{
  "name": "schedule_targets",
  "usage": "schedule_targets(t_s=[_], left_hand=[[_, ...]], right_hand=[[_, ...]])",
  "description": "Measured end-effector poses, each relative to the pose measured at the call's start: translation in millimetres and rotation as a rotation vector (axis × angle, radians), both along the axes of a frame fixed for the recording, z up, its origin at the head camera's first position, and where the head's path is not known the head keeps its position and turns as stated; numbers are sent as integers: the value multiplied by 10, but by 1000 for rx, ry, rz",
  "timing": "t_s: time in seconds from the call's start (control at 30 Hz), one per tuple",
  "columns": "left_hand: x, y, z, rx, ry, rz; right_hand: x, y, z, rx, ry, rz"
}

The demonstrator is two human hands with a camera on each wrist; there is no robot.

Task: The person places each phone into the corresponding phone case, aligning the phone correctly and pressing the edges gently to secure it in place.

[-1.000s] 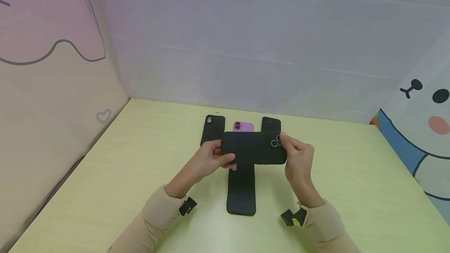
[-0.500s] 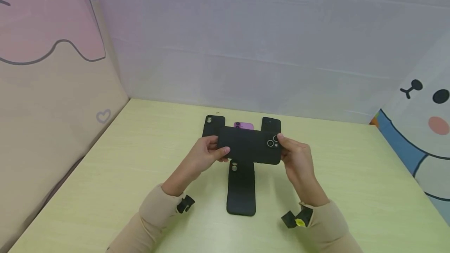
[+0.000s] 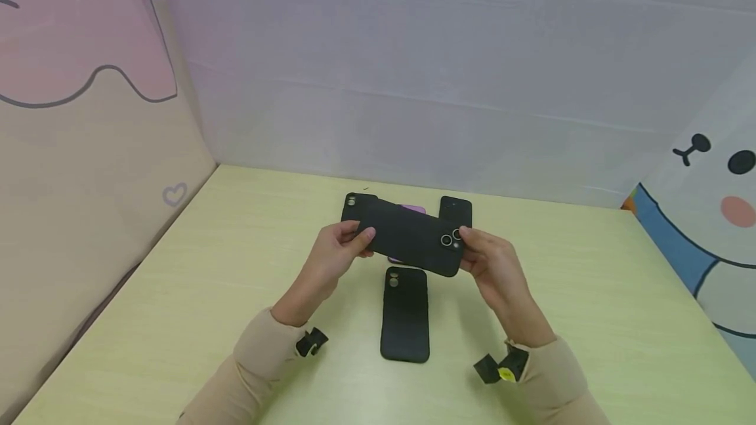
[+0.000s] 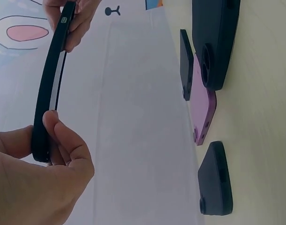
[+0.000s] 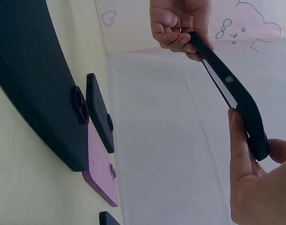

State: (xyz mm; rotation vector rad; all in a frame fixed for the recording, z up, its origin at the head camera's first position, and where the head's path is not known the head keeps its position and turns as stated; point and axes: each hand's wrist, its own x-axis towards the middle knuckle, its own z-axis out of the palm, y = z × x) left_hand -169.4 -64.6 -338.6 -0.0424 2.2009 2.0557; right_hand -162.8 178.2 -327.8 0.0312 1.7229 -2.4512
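Both hands hold a black phone case [image 3: 413, 239] level above the table, its back with two ringed camera circles facing the head camera. My left hand [image 3: 333, 254] pinches the plain end, thumb on the back. At the camera end my right hand [image 3: 495, 267] grips the corner, its thumb beside the rings. The wrist views show a pale strip along the inner side of the case [image 4: 48, 89]; whether a phone sits inside I cannot tell. Below the hands lies another black phone case [image 3: 405, 320]. A purple phone [image 3: 413, 208] is mostly hidden behind the held case.
At the back left lies a black phone case [image 3: 357, 200], partly covered by the held one. A black phone [image 3: 455, 210] lies at the back right. The pale yellow table [image 3: 266, 202] meets a white cloth wall [image 3: 413, 84] behind and printed cloth panels at the sides.
The held case has shifted left and tilted, its left end rising and its camera end staying lower. Both hands moved slightly left with it, uncovering the top of the front case.
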Motion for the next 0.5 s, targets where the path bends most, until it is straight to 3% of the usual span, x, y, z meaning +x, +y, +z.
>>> schedule_targets(t_s=[0.23,0.5], left_hand=[[-41,-41,12,105,-29,67],[-76,-53,1,114,-21,113]], right_hand=[[-8,52,14,180,13,141],[-35,76,-6,368,38,342]])
